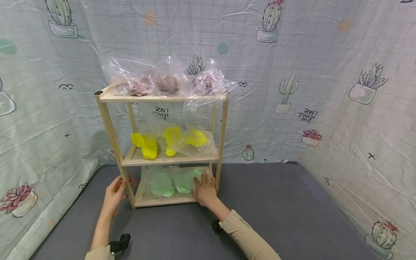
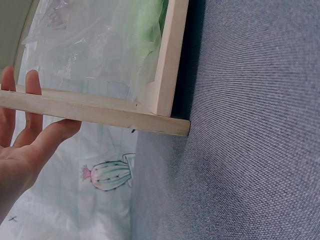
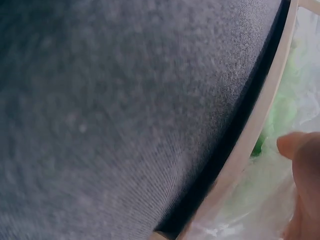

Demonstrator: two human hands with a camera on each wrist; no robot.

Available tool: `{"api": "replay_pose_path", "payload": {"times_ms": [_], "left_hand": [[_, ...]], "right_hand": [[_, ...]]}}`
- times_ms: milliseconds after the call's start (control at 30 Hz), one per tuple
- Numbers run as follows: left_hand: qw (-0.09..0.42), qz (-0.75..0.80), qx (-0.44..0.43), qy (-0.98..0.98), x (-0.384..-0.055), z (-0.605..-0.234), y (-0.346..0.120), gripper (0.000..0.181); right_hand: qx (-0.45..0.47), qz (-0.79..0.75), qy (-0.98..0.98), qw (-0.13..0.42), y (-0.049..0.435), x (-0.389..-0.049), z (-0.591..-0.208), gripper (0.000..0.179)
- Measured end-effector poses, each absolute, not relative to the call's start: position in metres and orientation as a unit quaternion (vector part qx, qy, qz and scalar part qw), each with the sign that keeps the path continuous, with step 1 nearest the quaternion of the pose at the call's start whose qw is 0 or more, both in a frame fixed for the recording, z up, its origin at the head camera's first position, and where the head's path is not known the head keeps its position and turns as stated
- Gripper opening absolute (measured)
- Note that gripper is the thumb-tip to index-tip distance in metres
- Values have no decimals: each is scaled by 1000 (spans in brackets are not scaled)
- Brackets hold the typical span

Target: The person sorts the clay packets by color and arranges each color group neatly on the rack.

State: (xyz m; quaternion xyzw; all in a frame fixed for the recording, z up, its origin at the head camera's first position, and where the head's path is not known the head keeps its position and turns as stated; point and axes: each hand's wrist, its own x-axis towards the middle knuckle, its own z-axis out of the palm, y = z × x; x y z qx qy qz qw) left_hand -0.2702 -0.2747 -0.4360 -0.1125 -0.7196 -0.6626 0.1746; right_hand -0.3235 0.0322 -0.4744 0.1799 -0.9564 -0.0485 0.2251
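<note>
A light wooden three-tier shelf rack (image 1: 169, 161) stands on the dark grey table. My left hand (image 1: 116, 187) grips its front left post (image 2: 100, 110), thumb on the near side and fingers reaching past it. On the bottom tier lie plastic bags with green contents (image 1: 162, 185). My right hand (image 1: 206, 191) is over the right end of that tier, fingers spread on the rightmost green bag (image 1: 195, 174). In the right wrist view its thumb (image 3: 295, 145) is right at the clear plastic.
Bags with yellow contents (image 1: 149, 147) lie on the middle tier. Clear bags with brownish-pink contents (image 1: 167, 83) sit on top, one hanging over the front edge. A cactus-print sheet (image 1: 325, 72) hangs behind and beside the grey table (image 1: 276, 209).
</note>
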Motion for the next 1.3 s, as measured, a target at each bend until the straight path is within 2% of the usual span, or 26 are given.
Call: {"api": "replay_pose_path", "payload": {"times_ms": [133,267,567,833,933,1100,1300], "left_hand": [[175,-665,-115,-717,-270,-436,-276,24],[173,-663,-117,-719,-270,-436,-277,24],[177,-668,-122,-712,-271,-436,-276,23],[170,-666,-118,-716,-270,-437,-275,24],[171,-667,-118,-715,-271,-437,-275,23],[175,-670,-123,-711,-271,-437,-275,23],[175,-669,-120,-712,-270,-436,-275,25]], "right_hand": [[180,-58,-965,181,31,-321,-471,42],[182,-65,-965,176,31,-321,-470,43],[167,-82,-956,226,28,-324,-472,43],[158,-93,-956,230,30,-321,-471,49],[172,-86,-953,236,33,-317,-470,54],[214,-53,-952,213,42,-302,-464,57],[291,-17,-933,212,65,-281,-451,50]]}}
